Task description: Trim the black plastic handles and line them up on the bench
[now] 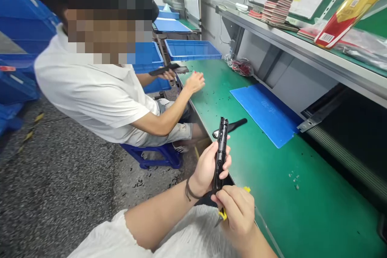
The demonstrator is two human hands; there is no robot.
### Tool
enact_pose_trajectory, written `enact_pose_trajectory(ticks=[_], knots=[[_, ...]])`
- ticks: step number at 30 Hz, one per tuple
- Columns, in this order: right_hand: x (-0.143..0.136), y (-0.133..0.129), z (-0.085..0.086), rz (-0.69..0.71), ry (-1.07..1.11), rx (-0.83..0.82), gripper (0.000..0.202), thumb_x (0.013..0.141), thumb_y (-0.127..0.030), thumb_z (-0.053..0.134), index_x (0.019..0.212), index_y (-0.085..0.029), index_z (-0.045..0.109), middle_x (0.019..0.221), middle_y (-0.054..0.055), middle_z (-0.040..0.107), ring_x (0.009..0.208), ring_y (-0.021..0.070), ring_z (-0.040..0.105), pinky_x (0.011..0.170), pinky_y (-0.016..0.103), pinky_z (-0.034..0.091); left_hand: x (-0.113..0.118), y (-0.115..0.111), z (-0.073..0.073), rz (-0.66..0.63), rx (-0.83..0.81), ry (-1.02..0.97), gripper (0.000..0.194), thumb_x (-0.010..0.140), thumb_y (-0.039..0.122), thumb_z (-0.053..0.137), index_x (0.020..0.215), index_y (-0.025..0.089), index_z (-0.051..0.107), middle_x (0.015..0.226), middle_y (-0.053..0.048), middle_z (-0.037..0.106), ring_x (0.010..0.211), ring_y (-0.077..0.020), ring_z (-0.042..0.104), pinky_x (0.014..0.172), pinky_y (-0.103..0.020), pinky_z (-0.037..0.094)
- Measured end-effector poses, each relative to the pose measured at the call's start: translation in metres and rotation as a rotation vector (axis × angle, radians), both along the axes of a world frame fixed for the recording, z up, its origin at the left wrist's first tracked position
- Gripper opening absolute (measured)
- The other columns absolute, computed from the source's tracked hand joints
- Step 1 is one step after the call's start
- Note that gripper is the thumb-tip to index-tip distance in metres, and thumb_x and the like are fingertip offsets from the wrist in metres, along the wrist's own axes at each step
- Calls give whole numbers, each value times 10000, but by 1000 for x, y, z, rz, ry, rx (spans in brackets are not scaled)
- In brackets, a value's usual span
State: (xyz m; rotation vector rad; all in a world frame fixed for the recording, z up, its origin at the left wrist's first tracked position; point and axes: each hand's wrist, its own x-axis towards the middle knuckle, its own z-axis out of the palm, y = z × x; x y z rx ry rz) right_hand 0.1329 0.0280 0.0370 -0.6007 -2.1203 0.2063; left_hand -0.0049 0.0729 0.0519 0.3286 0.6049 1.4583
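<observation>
My left hand is closed around a long, narrow black plastic part, which is tilted upward with its ribbed, hollow side showing. At the part's lower end is my right hand, its fingers curled round a yellow-handled cutting tool. A pointed metal tip sticks out below the fingers; most of the tool is hidden, so its exact kind is unclear. Just beyond my left hand, another dark elongated piece with a shiny end lies on the green tabletop.
A co-worker in a white shirt sits at the left on a blue stool, holding a black part. A blue sheet lies on the table under a shelf. Blue bins stand behind. Black scraps litter the floor.
</observation>
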Motion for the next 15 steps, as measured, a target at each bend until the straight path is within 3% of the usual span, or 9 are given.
enact_pose_trajectory(ticks=[4, 8, 11, 13, 15], knots=[[8, 0, 0, -6, 27, -79, 113, 987, -76, 572, 962, -160, 643, 803, 49, 687, 673, 142, 640, 608, 273, 476, 3, 10, -5, -119, 48, -27, 433, 1025, 464, 568, 1369, 201, 563, 877, -3, 548, 488, -62, 446, 321, -134, 339], [15, 5, -1, -59, 84, -165, 134, 987, -83, 558, 933, -191, 617, 786, 29, 653, 677, 138, 626, 632, 270, 491, -7, 25, -11, -232, 82, -28, 448, 1038, 487, 536, 1379, 196, 561, 878, -12, 599, 420, -26, 354, 315, -124, 288], [19, 15, 0, -86, 60, -296, 202, 971, -74, 575, 1113, -202, 640, 922, 58, 677, 779, 151, 656, 666, 263, 529, -19, 33, -13, -177, 102, 47, 472, 1042, 530, 512, 1379, 205, 566, 783, 20, 560, 407, -37, 334, 318, -126, 271], [24, 24, 2, -124, -9, -411, 314, 969, -163, 639, 1278, -209, 602, 1088, 102, 673, 864, 176, 665, 679, 275, 552, -25, 35, -15, -113, 122, 130, 493, 1041, 538, 512, 1404, 208, 558, 716, 45, 519, 398, -49, 329, 321, -134, 264], [33, 34, 7, -170, -73, -510, 334, 990, -247, 639, 1315, -218, 572, 1159, 114, 649, 892, 183, 655, 693, 285, 557, -30, 33, -17, -64, 127, 211, 528, 1030, 515, 553, 1459, 209, 529, 689, 55, 513, 394, -55, 343, 332, -144, 276]])
